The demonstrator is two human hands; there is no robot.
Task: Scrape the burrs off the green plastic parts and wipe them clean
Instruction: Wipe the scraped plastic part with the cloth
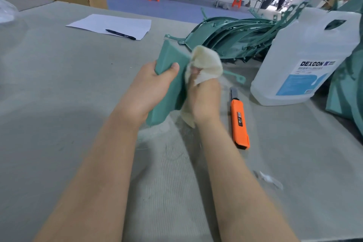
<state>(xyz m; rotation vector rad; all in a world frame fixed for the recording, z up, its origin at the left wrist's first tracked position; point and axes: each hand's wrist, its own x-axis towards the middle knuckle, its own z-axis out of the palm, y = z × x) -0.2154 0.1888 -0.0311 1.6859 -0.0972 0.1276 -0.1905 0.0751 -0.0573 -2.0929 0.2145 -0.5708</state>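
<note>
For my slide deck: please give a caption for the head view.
Left hand grips green part; right hand wipes it with cloth.

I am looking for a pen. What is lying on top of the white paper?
A black pen lies on the paper, near its front edge. Nothing else is on it. What is under the paper cannot be seen.

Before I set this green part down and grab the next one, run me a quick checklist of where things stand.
1. Left hand grips the green part firmly: ok.
2. Right hand holds the cloth against the part: ok.
3. Utility knife within reach on the table, right of the hands: ok.
4. Knife blade retracted: not ok, it looks extended.
5. Burrs fully gone: cannot tell.
6. Pile of green parts waiting behind: ok.
</note>
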